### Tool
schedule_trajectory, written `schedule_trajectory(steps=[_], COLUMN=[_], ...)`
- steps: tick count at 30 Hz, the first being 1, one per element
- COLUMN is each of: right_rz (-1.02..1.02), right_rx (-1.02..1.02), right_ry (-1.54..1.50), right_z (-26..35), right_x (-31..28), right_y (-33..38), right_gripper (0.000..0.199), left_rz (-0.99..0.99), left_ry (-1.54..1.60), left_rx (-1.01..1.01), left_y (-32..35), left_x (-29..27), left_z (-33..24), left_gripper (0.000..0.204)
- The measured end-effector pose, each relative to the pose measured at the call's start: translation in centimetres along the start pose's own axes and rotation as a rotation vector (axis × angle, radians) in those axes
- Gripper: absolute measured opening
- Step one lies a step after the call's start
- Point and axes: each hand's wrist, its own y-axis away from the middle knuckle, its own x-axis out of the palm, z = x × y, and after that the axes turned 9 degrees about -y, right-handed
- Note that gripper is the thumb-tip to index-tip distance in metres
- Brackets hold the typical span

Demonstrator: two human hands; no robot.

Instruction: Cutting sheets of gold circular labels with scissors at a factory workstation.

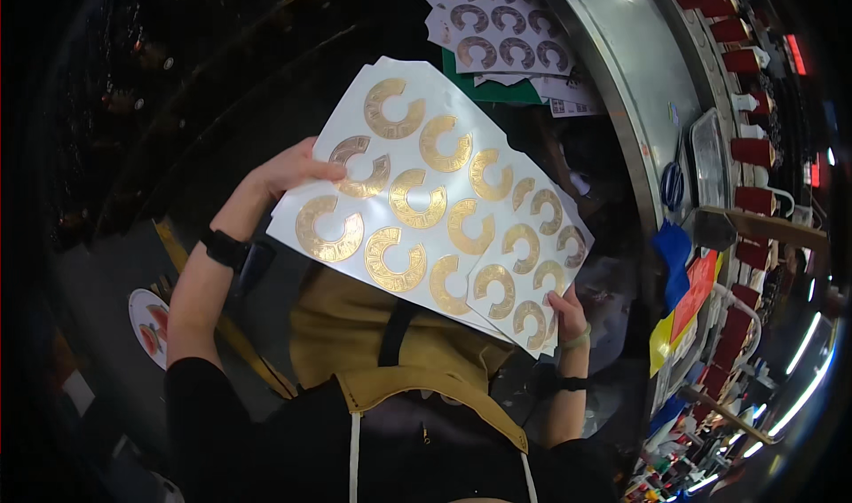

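Note:
A wide white sheet [373, 223] printed with rows of shiny gold C-shaped rings is held up in front of my body, tilted down to the right. At its right end, another white sheet [506, 277] with the same gold shapes overlaps it. My left hand [297, 170] pinches the left edge, thumb on the printed face and the other fingers hidden behind. Gripping the lower right edge of the overlapping sheet is my right hand [570, 315], its thumb on top. Whether more sheets lie underneath, I cannot tell.
Beyond the sheets, a stack of similar printed sheets [506, 23] rests over a green board [479, 87]. A metal counter [621, 23] curves along the right, with blue-handled scissors [672, 183], a clear tray [708, 157] and coloured cloths [688, 299]. A round patterned plate-like item [142, 321] is at lower left.

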Motion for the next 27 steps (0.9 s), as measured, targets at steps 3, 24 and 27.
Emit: schedule_trajectory(steps=[3,24,27], right_rz=[-0.102,0.220,0.197], right_rx=[-0.072,-0.313,-0.328], right_ry=[0.083,-0.999,-1.076], right_z=[-0.7,9.8,14.4], right_x=[0.5,3.1,2.8], right_y=[-0.2,-23.1,-26.7], right_gripper=[0.064,0.051,0.057], left_rz=[0.061,0.174,-0.182], left_ry=[-0.053,0.690,-0.350], left_rx=[-0.022,0.343,0.439], left_y=[-3.4,-34.3,-36.3], left_x=[-0.9,11.3,10.2], left_z=[-1.9,-10.9,-10.5], left_gripper=[0.061,0.079,0.057])
